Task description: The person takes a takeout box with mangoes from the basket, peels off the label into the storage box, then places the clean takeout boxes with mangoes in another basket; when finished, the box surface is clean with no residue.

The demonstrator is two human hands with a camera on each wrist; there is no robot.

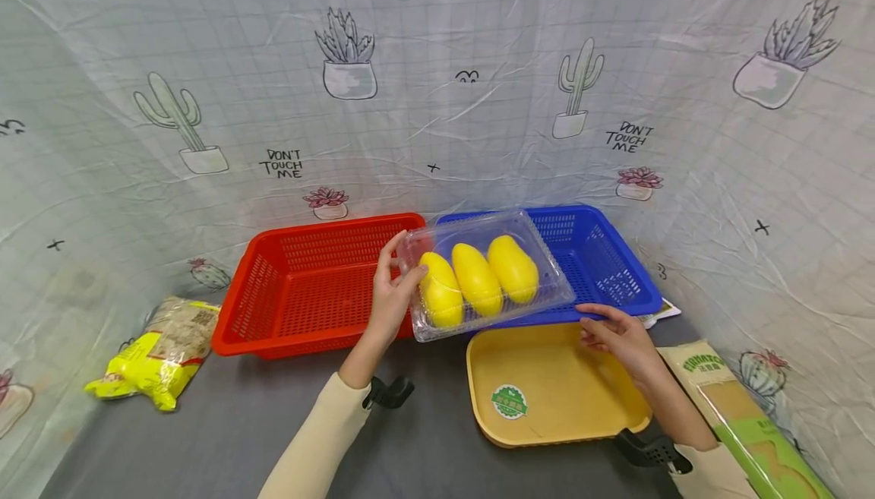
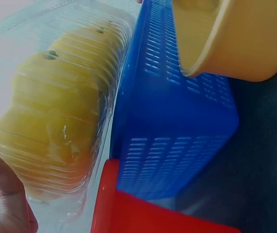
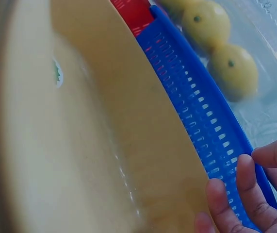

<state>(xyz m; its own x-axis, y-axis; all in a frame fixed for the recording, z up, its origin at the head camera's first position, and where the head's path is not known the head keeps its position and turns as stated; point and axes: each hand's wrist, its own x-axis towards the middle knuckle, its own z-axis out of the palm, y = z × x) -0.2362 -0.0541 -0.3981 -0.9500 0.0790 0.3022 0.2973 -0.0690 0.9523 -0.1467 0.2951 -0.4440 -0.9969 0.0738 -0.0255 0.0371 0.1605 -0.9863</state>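
Note:
My left hand [image 1: 392, 305] grips the left edge of a clear plastic clamshell box [image 1: 547, 271], its thumb toward the front. Inside lie three yellow mangoes [image 1: 476, 279] in a row. The box is tilted over the blue basket [image 1: 618, 263] and overlaps the red basket's right end in the head view. In the left wrist view the mangoes [image 2: 56, 107] show through the ribbed plastic, close beside the blue rim. My right hand [image 1: 618, 339] pinches the blue basket's front rim near its right corner; in the right wrist view its fingertips [image 3: 246, 167] lie at that rim.
A red basket [image 1: 235, 324] stands left of the blue one. In front of the blue basket, a yellow tray [image 1: 567, 400] with a green sticker sits below my right hand. A yellow bag [image 1: 160, 351] lies far left, and a green-and-beige package [image 1: 745, 423] far right. Patterned sheeting [image 1: 437, 127] surrounds the table.

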